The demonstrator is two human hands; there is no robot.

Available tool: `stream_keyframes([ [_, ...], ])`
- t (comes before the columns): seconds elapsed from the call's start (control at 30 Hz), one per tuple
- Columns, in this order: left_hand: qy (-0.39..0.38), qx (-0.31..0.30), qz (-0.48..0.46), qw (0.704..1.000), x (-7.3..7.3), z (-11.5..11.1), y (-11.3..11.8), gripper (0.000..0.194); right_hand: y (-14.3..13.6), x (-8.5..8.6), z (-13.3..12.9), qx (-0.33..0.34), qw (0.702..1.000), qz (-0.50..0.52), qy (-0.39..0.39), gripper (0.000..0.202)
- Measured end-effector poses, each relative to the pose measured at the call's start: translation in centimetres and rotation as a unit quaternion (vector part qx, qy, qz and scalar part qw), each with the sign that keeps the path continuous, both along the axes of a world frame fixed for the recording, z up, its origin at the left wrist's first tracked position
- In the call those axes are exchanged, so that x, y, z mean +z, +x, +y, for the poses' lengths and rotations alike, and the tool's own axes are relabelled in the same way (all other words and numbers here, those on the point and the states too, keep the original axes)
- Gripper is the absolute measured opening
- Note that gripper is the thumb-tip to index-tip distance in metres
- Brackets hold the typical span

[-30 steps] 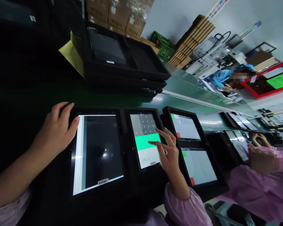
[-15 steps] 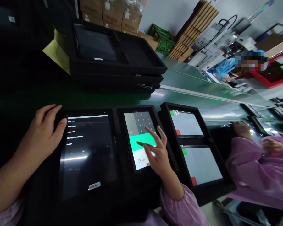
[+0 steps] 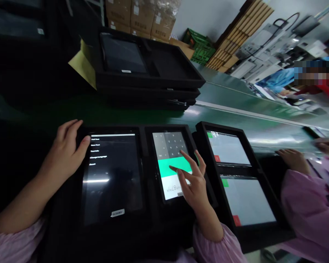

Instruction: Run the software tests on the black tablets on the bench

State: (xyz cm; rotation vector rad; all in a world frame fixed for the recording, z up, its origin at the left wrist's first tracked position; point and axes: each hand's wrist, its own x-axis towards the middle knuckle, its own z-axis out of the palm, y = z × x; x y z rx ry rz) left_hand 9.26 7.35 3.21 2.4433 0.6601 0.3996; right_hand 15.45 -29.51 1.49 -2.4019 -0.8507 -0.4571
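Observation:
My left hand [image 3: 67, 155] rests at the upper left edge of a tablet [image 3: 112, 193], thumb on its border and fingers stretched over the black tray's rim. That screen is dark, with a short white text menu at its top and a barcode label near the bottom. My right hand [image 3: 194, 182] is over a second tablet [image 3: 171, 188] in the same tray, fingers spread and holding nothing. This one shows an upside-down calculator: grey keys, a green band, a white display strip. One fingertip is at the keys; I cannot tell whether it touches.
To the right, another black tray [image 3: 253, 170] holds two tablets with pale screens. Stacked black trays [image 3: 175, 86] stand behind, beside a yellow paper [image 3: 83, 65]. A co-worker's hand [image 3: 294, 160] and pink sleeve are at the far right. Cartons [image 3: 144, 16] and green crates [image 3: 199, 45] stand farther back.
The view has swung left, so everything sits farther right in it. The characters on the calculator's display differ. Both my hands keep nearly the same places on the tablets. The co-worker's hands have shifted.

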Motion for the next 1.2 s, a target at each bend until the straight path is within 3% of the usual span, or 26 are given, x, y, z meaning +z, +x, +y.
stream_keyframes([
  [0.1, -0.097, 0.053, -0.021, 0.994, -0.3, 0.4, -0.6, 0.082, -0.1, -0.1, 0.0, -0.018, 0.999, -0.02, 0.045, 0.032],
  [0.23, -0.201, 0.046, 0.003, 0.979, -0.6, 0.9, -1.2, 0.084, -0.3, 0.0, 0.2, -0.036, 0.996, -0.022, 0.08, 0.035],
  [0.6, -0.134, 0.047, 0.046, 0.989, 0.1, 0.9, -0.5, 0.095, -0.1, 0.5, 0.2, -0.031, 0.997, -0.013, 0.073, 0.033],
  [0.8, -0.156, 0.057, 0.054, 0.985, 0.7, 0.5, -0.5, 0.091, 3.9, 2.1, 0.6, -0.044, 0.998, 0.031, -0.02, 0.044],
  [0.97, -0.168, 0.06, 0.063, 0.982, 0.9, 0.5, -0.5, 0.087, 7.2, 0.9, 3.3, -0.02, 0.997, 0.031, -0.064, 0.047],
  [1.1, -0.173, 0.059, 0.06, 0.981, 0.8, 0.6, -0.5, 0.087, 7.4, 0.1, 4.2, -0.013, 0.994, 0.056, -0.092, 0.042],
  [1.2, -0.165, 0.067, 0.046, 0.983, 0.5, 0.7, -0.4, 0.086, 7.0, 0.2, 3.5, -0.013, 0.998, 0.035, -0.054, 0.044],
])
